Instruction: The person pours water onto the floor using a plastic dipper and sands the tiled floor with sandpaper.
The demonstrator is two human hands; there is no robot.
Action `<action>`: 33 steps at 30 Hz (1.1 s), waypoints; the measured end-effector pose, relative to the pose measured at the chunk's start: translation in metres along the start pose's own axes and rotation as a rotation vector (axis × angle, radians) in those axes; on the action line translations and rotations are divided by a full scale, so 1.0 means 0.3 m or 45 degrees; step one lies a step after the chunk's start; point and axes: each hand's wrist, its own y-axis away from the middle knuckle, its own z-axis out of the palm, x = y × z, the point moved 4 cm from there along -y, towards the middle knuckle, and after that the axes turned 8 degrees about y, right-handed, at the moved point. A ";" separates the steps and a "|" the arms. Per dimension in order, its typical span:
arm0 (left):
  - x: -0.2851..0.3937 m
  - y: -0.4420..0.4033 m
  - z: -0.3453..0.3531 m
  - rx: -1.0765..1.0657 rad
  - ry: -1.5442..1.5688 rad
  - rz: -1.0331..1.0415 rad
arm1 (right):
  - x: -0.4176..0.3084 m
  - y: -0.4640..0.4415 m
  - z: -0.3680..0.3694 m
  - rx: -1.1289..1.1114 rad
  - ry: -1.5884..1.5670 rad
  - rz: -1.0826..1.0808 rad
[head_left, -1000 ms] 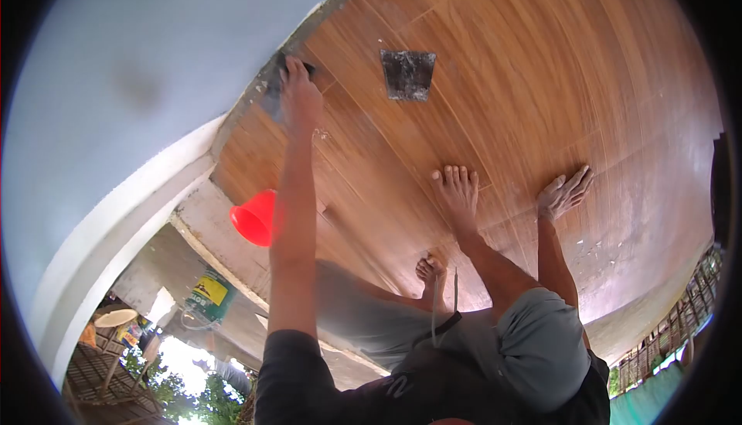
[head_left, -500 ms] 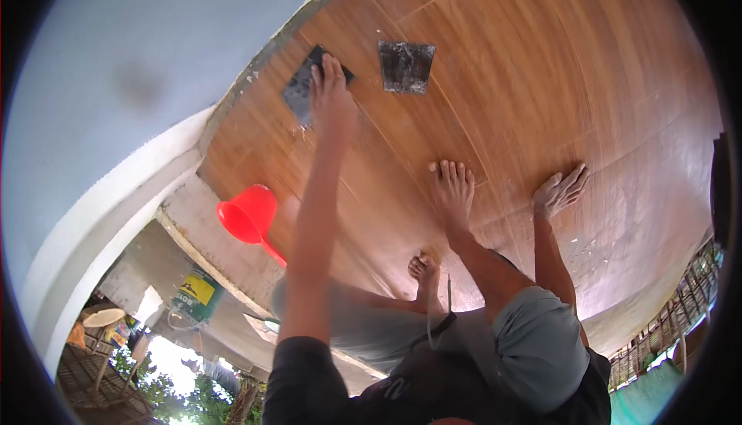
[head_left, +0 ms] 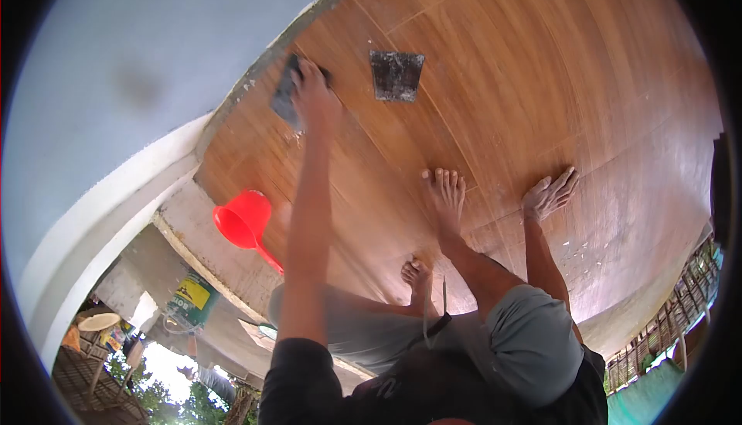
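My left hand (head_left: 315, 102) rests on a black flat pad (head_left: 286, 100) on the wood-look floor, close to the wall edge. Its fingers are bent over the pad's upper part and a little blurred; the palm hides some of the pad. A second dark piece (head_left: 396, 76), wider at its top and smeared white, lies to the right of that hand, apart from it. Well off to the right, my right hand (head_left: 550, 194) is flat on the floor, fingers stretched out and holding nothing.
A red dipper (head_left: 244, 218) lies left of my left forearm, near the floor's edge. My bare feet (head_left: 447, 197) are on the floor between my arms. A pale wall (head_left: 116, 77) borders the left side. Beyond the ledge stands a green bucket (head_left: 193, 299) with a yellow label.
My left hand and the black pad have shifted slightly left, towards the wall. The whole view has also drifted a little left and down. My right hand keeps its place on the floor.
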 end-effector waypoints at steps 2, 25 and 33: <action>0.022 0.055 0.003 -0.007 -0.030 0.068 | -0.006 0.000 0.002 -0.005 0.002 -0.006; -0.122 0.191 0.102 0.145 0.007 0.081 | -0.026 -0.028 -0.014 -0.026 -0.246 0.093; -0.149 0.119 0.025 0.060 0.092 -0.150 | -0.030 -0.031 0.021 -0.032 0.062 0.004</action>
